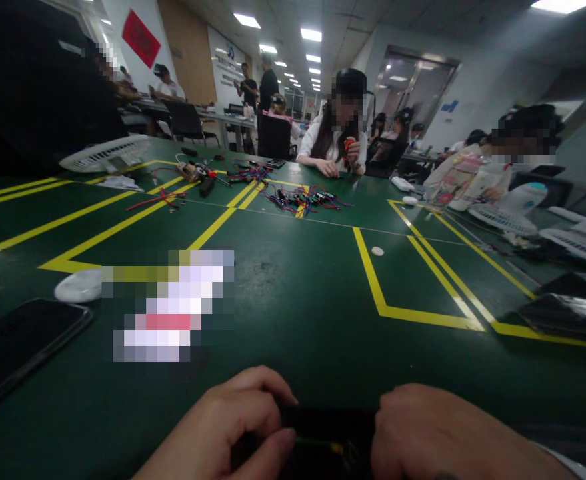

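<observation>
- Left hand (227, 430): bare, no glove, ring or watch visible.
- Right hand (437, 437): bare, with a white sleeve edge at the wrist.

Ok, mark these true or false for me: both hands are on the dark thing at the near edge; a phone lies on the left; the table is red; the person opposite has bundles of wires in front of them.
1. Both the left hand and right hand grip the dark object: true.
2. A phone lies on the left: true.
3. The table is red: false, it is green with yellow lines.
4. Coloured wires lie before the person opposite: true.
5. The white disc sits in the left hand: false, it lies on the table.
</observation>
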Demonstrator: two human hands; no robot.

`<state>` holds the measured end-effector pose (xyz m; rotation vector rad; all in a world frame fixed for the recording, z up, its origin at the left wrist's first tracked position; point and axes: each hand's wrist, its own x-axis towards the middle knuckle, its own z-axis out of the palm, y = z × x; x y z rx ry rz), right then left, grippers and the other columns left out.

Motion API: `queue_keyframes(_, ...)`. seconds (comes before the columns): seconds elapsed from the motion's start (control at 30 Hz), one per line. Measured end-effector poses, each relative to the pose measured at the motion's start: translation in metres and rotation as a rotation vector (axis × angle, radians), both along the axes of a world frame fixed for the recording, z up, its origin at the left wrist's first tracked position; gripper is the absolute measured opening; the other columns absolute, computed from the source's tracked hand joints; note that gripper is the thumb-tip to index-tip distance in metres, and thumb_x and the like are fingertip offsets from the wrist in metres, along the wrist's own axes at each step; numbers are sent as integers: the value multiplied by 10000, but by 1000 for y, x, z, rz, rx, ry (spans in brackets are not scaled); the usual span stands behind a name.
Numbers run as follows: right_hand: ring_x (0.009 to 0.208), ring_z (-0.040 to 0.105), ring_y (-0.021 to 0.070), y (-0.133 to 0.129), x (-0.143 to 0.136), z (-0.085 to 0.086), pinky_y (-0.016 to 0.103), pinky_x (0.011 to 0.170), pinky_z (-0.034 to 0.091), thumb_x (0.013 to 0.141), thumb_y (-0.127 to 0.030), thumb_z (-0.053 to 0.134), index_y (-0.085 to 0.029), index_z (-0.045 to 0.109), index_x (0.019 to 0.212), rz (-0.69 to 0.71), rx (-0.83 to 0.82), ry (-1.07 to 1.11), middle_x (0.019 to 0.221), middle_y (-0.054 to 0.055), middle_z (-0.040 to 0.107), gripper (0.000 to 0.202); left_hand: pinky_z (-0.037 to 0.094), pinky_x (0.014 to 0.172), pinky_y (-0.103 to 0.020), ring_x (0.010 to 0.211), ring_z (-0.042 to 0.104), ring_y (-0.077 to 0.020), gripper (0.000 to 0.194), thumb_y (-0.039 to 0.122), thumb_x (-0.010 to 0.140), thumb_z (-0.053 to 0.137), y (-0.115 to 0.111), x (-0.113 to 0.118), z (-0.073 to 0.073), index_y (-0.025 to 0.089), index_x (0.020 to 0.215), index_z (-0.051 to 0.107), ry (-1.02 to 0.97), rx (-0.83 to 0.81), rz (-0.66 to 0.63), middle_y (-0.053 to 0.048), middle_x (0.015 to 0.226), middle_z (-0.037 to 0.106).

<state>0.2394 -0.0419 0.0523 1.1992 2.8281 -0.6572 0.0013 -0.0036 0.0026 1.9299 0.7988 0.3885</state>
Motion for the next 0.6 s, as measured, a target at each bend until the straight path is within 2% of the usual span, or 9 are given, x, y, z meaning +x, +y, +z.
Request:
queue_keyframes(0.07, 406, 373, 105, 4, -4, -4, 276, 393, 214, 829, -264, 667, -196, 519, 514, 48, 49, -40, 465, -69, 543, 354, 474, 720, -178, 848, 620, -116, 199, 145, 882, 505, 0, 0, -1, 160, 687, 546, 1, 15, -5, 0, 1026, 604)
queue_keyframes(0.1, 419, 402, 112, 6, -4, -5, 271, 396, 236, 859, -290, 634, -209, 561, 553, 24, 60, -21, 482, -63, 556, 325, 474, 721, -180, 849, 620, -117, 199, 145, 882, 503, 0, 0, -2, 160, 688, 548, 2, 18, -6, 0, 1028, 603)
queue_keyframes(0.23, 532, 555, 141, 9, -3, 1, 217, 467, 388, 924, -387, 546, -231, 656, 723, -166, -24, 116, 542, -32, 606, 278, 475, 730, -186, 851, 617, -119, 200, 154, 888, 499, 0, -1, -1, 159, 695, 551, 4, 1, -10, -3, 1021, 604)
queue_keyframes(0.33, 577, 592, 153, 9, 1, 12, 206, 491, 433, 916, -425, 553, -240, 668, 773, -276, -59, 204, 561, -26, 615, 260, 478, 729, -196, 844, 617, -121, 209, 152, 889, 494, 0, -1, 1, 155, 688, 551, 12, -17, -10, -9, 1019, 607)
queue_keyframes(0.43, 574, 607, 151, 3, 10, 13, 193, 490, 459, 897, -443, 576, -246, 670, 786, -367, -83, 278, 568, -26, 618, 245, 480, 716, -211, 822, 619, -129, 222, 156, 885, 496, 1, 0, 3, 150, 668, 543, 12, -22, -6, -19, 1009, 610)
queue_keyframes(0.5, 538, 610, 140, -4, 19, 6, 175, 467, 465, 880, -434, 597, -250, 671, 774, -371, -114, 325, 571, -30, 629, 225, 483, 726, -221, 832, 621, -138, 216, 150, 883, 498, 2, 0, 4, 150, 673, 552, 10, -31, -9, -24, 1012, 612)
queue_keyframes(0.6, 482, 612, 112, -14, 31, -8, 136, 422, 453, 873, -382, 597, -252, 664, 773, -279, -158, 377, 618, -34, 673, 178, 478, 722, -217, 837, 622, -139, 204, 135, 876, 503, 1, 1, 5, 151, 678, 553, 6, -34, -6, -23, 1013, 612)
